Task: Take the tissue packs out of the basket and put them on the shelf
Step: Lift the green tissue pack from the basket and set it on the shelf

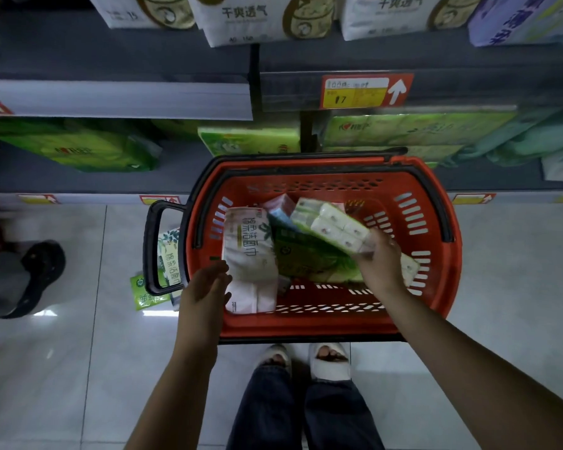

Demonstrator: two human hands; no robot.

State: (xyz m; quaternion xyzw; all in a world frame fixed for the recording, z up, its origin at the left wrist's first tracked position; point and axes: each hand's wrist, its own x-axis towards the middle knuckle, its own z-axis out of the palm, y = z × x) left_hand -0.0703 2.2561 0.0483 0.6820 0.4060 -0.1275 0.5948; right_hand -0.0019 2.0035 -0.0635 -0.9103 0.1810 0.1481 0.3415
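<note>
Feet in pale sandals (329,362) stand on the tiled floor (78,352) just behind a red basket (306,329), set down close against the shelving, likely so that each pack has only a short way to travel. Over the near rim the left hand (208,287) hovers with fingers straight and apart, holding nothing. Its tips are just beside a tall white pack (247,251) standing against the basket's left wall; whether they touch cannot be told, and the hand looks readied to take that pack or steady the load. The right hand (379,261) curls its fingers round the near end of a green-and-white multipack (329,222), tilted clear of the pile with its far end toward the shelves, which reads as the lift-out step. Beneath it a flat green pack (309,258) and a pink-and-blue pack (281,206) lie in the basket, so most of the job seems left. Two loose packs (168,258) lie on the floor by the black handle (153,248). Beyond, the lower shelf (182,170) carries shelved green packs (247,139) with a gap left of them, a likely landing place; a price tag (366,90) marks the ledge above.
</note>
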